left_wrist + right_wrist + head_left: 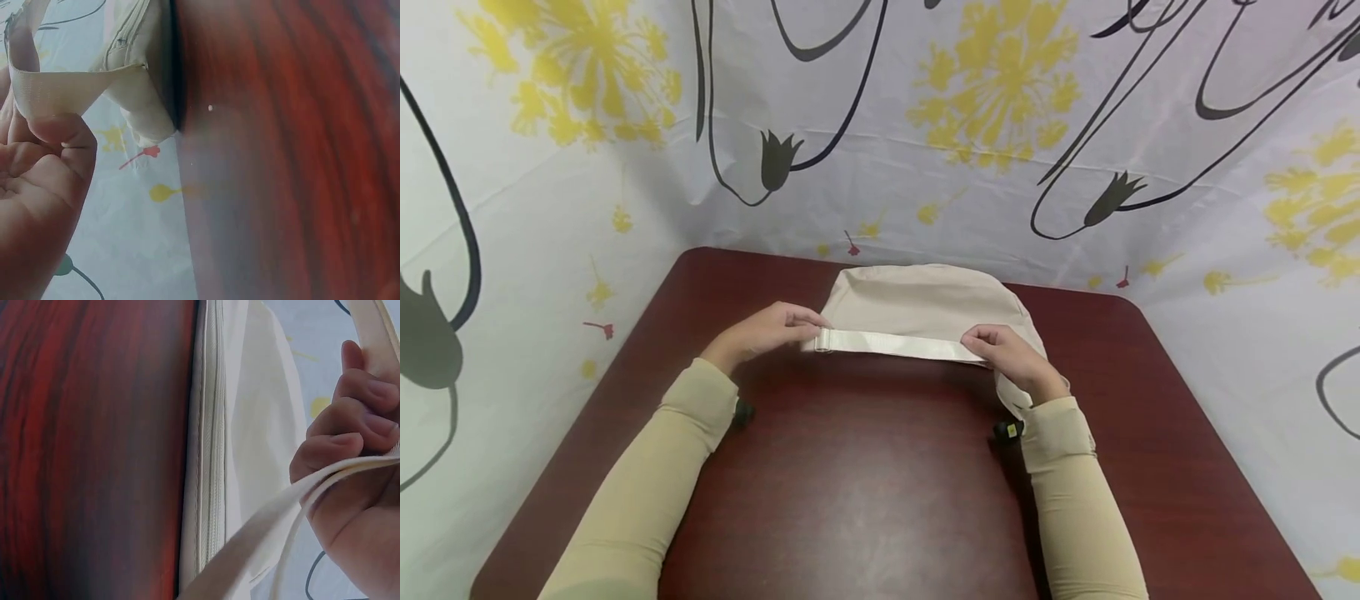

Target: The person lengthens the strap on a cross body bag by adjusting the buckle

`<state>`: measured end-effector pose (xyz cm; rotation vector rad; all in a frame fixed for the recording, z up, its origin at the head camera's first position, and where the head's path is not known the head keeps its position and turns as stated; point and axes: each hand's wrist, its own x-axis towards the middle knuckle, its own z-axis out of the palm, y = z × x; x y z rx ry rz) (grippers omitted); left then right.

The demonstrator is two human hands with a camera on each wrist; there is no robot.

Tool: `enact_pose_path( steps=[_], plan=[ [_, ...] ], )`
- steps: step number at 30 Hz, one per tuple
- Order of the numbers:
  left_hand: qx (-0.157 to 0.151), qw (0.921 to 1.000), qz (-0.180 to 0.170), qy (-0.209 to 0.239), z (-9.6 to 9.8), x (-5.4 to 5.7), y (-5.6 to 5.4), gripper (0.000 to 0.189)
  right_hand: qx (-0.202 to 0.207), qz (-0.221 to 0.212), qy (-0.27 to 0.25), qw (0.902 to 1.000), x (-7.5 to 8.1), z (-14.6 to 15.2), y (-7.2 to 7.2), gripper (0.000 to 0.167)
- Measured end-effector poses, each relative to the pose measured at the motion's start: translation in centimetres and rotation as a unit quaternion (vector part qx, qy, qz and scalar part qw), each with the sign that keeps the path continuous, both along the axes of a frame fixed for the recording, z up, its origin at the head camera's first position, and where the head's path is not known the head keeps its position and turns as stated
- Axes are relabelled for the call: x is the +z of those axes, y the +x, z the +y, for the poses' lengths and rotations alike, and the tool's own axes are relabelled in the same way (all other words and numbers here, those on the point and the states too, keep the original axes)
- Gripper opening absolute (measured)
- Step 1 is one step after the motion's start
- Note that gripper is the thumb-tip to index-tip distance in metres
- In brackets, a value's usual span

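A cream fabric bag (pixel 925 300) lies toward the far side of the table, a zipper (pixel 215 444) along its edge in the right wrist view. Its strap (pixel 895 343) is stretched sideways in front of the bag between both hands. At the strap's left end, by a small slider buckle (pixel 823 339), my left hand (pixel 769 328) pinches the webbing; the left wrist view shows the thumb pressed on the looped strap (pixel 59 90). My right hand (pixel 1013 358) grips the other end, fingers curled around it. Two strands of strap run from this palm down past the bag.
The dark red wooden table (pixel 850 467) has rounded far corners. White cloth (pixel 865 125) with yellow and grey flower prints hangs behind it and along both sides. A small black device (pixel 1009 430) with a yellow label sits at my right wrist.
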<state>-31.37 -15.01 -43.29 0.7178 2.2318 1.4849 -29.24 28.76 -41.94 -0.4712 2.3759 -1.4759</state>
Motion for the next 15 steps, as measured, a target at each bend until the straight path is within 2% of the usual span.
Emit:
enact_pose_path(
  steps=[8, 15],
  plan=[
    [0.002, 0.9996, -0.026, 0.009, 0.55, -0.25, 0.02, 0.032, -0.01, -0.038, -0.036, 0.9986, 0.36, 0.22, 0.37, 0.028],
    [0.001, 0.9999, -0.014, 0.005, 0.63, -0.65, -0.13, 0.032, -0.02, -0.058, -0.041, 0.9973, -0.06, 0.09, 0.14, 0.028]
  ],
)
